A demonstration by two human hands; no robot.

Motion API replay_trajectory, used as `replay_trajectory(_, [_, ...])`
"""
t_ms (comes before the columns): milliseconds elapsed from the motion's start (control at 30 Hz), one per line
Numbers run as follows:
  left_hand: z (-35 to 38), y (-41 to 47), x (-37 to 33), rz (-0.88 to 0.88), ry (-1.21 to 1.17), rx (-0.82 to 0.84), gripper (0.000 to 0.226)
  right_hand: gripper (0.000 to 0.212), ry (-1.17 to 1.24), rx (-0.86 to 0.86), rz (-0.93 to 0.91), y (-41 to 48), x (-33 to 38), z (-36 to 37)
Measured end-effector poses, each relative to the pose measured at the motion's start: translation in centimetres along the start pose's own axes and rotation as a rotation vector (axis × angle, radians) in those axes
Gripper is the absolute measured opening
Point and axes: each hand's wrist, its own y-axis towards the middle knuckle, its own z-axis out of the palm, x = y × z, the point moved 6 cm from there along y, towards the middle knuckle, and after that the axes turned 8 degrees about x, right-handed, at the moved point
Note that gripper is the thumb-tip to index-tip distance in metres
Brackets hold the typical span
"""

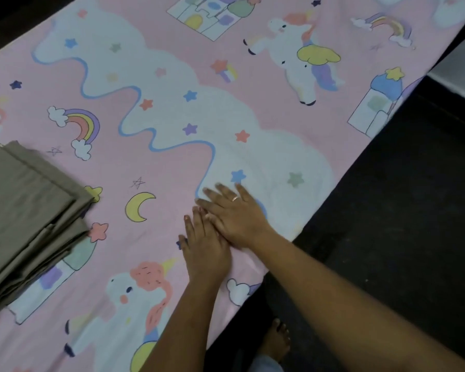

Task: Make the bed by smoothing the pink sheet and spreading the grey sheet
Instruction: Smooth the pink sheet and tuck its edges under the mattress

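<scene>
2 sheets share the bed: the pink sheet [172, 162], printed with unicorns, rainbows, stars, castles and a yellow moon, lies spread flat over almost the whole mattress, and the grey sheet [24, 218] sits folded in a stack on top of it at the left edge of the view. Both hands press on the pink sheet near its right-hand edge, well apart from the grey stack. The right hand [234, 216] lies flat, palm down, fingers stretched out and slightly spread, gripping nothing, a ring [235, 198] on 1 finger. The left hand [204, 248] lies flat just beside it, fingers straight and together, also holding nothing, its fingertips tucked partly under the right hand. Beyond the bed's edge is dark floor [400, 210], where a bare foot [275, 342] stands.
</scene>
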Motion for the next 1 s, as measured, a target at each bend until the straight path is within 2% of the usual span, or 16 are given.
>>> replay_trajectory(67, [0.0, -0.1, -0.3, -0.013, 0.010, -0.004, 0.063, 0.051, -0.033, -0.028, 0.033, -0.3, -3.9, -0.7])
replay_trajectory(100, [0.0, -0.1, -0.4, -0.020, 0.012, -0.001, 0.064, 0.051, -0.046, -0.028, 0.106, -0.4, -7.1, -1.2])
replay_trajectory(233, [-0.1, -0.1, -1.3, -0.030, 0.017, 0.012, 0.065, 0.053, -0.040, -0.086, 0.595, -4.1, -21.5, -5.5])
replay_trajectory(333, [0.4, 0.1, -2.6, -0.026, 0.009, 0.018, 0.063, 0.054, -0.006, -0.046, 0.864, -6.1, -25.9, -7.1])
replay_trajectory(400, [0.6, 0.4, -3.9, -0.014, -0.005, 0.018, 0.063, 0.056, 0.026, -0.139, 0.832, -4.6, -23.5, -7.5])
replay_trajectory(433, [0.6, 0.7, -4.7, -0.002, -0.012, 0.013, 0.062, 0.056, 0.053, -0.176, 0.720, -3.3, -21.0, -7.2])
replay_trajectory(467, [0.5, 1.0, -5.5, 0.015, -0.018, 0.005, 0.061, 0.056, 0.067, -0.157, 0.547, -1.8, -17.9, -6.3])
replay_trajectory(533, [0.2, 1.9, -6.8, 0.050, -0.042, -0.003, 0.059, 0.065, 0.031, -0.007, 0.197, 0.0, -10.7, -3.4])
replay_trajectory(567, [0.0, 2.3, -7.1, 0.060, -0.059, -0.004, 0.058, 0.068, -0.012, 0.068, 0.095, 0.0, -8.6, -2.2])
replay_trajectory(633, [-0.5, 3.4, -7.7, 0.082, -0.071, -0.021, 0.058, 0.064, -0.011, 0.039, 0.045, -0.1, -9.5, -2.2])
replay_trajectory(733, [-1.5, 5.0, -8.3, 0.120, -0.044, -0.033, 0.060, 0.065, -0.030, 0.013, 0.187, -0.4, -17.1, -4.3])
replay_trajectory(800, [-2.0, 6.2, -8.8, 0.128, -0.024, -0.003, 0.060, 0.064, -0.050, -0.067, 0.377, -1.1, -23.9, -6.5])
replay_trajectory(867, [-2.7, 7.3, -9.3, 0.140, 0.002, 0.021, 0.061, 0.054, -0.041, -0.071, 0.586, -2.4, -29.7, -8.1])
replay_trajectory(933, [-3.1, 8.2, -9.9, 0.154, 0.036, 0.043, 0.062, 0.053, -0.008, -0.061, 0.767, -3.1, -32.4, -9.6])
replay_trajectory(1000, [-3.5, 9.1, -10.6, 0.158, 0.047, 0.061, 0.062, 0.056, -0.039, -0.124, 0.798, -1.3, -30.9, -10.7])
